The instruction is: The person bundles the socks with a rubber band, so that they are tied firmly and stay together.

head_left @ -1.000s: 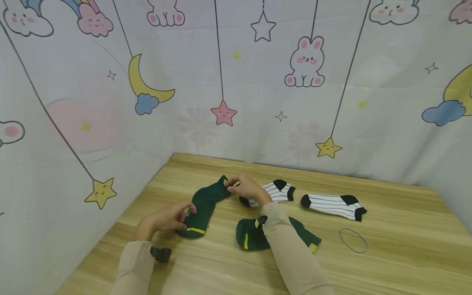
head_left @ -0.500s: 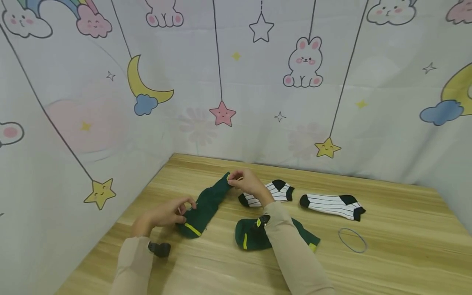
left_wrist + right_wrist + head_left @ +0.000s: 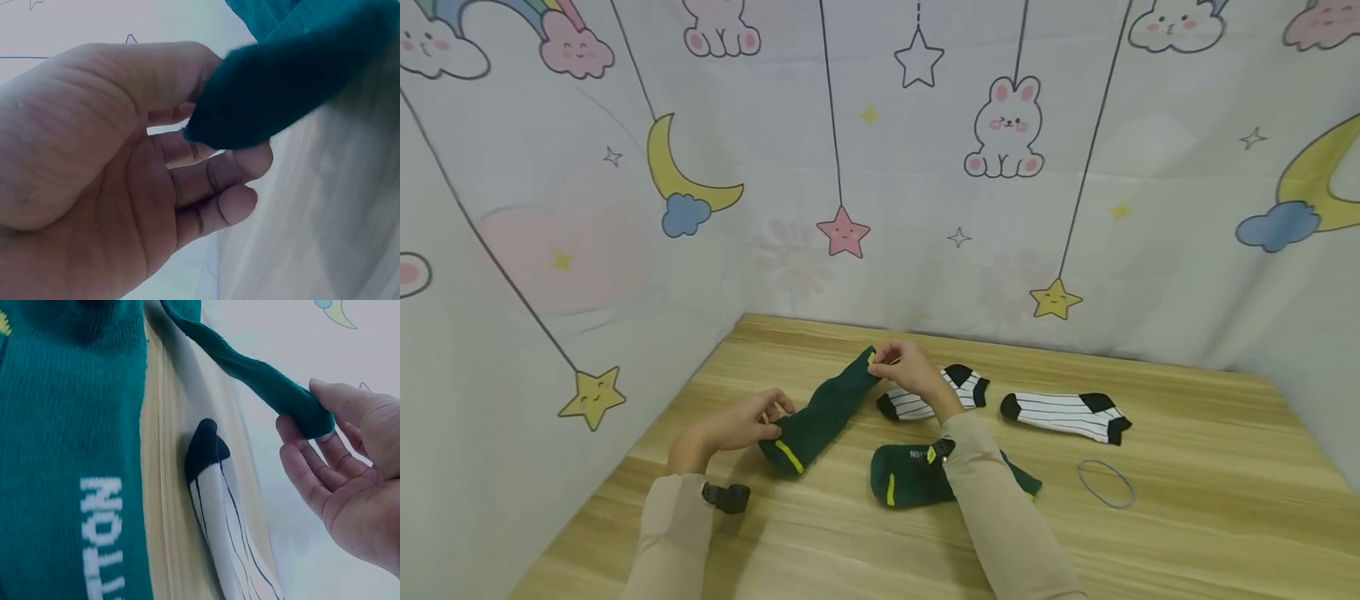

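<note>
A dark green sock (image 3: 829, 408) with a yellow stripe stretches diagonally between the two hands at the left of the table. The left hand (image 3: 737, 423) pinches its lower end; in the left wrist view, the thumb and index finger meet on the green fabric (image 3: 275, 94), the other fingers half bent. At the yellow-marked upper end, the right hand (image 3: 908, 368) pinches the sock between thumb and fingers. The right wrist view shows that end as a narrow raised strip (image 3: 265, 381) above the table. Under the right forearm lies a second green sock (image 3: 904, 482) with white lettering, partly hidden.
Behind the right hand lies a white striped sock (image 3: 917, 406) with black toe and heel. A matching striped sock (image 3: 1060, 414) is farther right, and a thin blue ring (image 3: 1107, 484) lies in front of it. A patterned cloth wall (image 3: 910, 283) closes off the back.
The right hand has raised the upper end of the green sock and pulled it straighter. The left hand has moved from resting at its lower end to lifting it. The view has turned slightly right.
</note>
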`<action>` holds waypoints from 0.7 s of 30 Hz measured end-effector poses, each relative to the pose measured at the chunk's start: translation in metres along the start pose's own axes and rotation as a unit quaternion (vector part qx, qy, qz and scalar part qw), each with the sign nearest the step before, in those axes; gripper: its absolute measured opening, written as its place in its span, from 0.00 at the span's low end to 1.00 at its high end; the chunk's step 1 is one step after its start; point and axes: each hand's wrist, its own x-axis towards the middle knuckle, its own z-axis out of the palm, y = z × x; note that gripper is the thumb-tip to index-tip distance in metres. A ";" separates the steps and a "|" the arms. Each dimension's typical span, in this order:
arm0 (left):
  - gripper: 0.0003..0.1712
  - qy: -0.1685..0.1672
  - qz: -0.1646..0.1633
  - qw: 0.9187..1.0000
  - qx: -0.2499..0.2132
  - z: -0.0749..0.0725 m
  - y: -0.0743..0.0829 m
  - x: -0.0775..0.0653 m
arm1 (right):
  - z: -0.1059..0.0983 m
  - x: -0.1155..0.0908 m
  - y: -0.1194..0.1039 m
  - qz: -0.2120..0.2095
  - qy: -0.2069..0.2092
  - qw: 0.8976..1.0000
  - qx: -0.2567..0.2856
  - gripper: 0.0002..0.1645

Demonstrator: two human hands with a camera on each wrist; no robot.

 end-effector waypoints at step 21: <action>0.16 0.003 -0.002 0.999 0.032 -0.007 0.015 0.015 | -0.029 -0.021 0.001 0.032 0.026 0.999 -0.021 0.10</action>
